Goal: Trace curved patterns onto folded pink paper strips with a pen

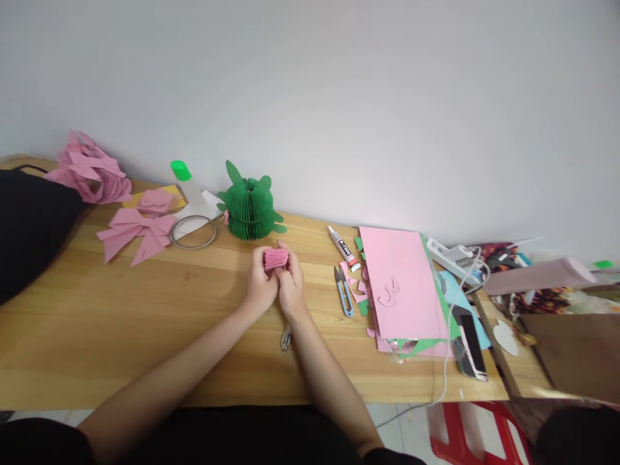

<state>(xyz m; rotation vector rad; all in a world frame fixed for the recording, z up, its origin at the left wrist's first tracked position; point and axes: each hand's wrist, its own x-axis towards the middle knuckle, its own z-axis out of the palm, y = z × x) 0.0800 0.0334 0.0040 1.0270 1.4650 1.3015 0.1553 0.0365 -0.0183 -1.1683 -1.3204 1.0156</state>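
Note:
Between both hands, over the middle of the table, is a small stack of folded pink paper [276,259] with its pleated edge facing up. My left hand [262,281] is closed around its left side. My right hand [291,283] grips the right side, and the thumbs meet below the paper. Just beyond the hands stands a round green pleated paper ball [249,208] with leaf-shaped pieces stuck to it. A small metal item [285,338], perhaps a cord or clip, lies under my right wrist.
Pink paper bows [137,234], a metal ring [194,232] and a green-capped bottle [191,194] lie left. Rightward are a glue tube [343,248], thread snips [343,292], pink sheets [404,290], a phone [471,342], a white cable [446,368] and a power strip [450,258].

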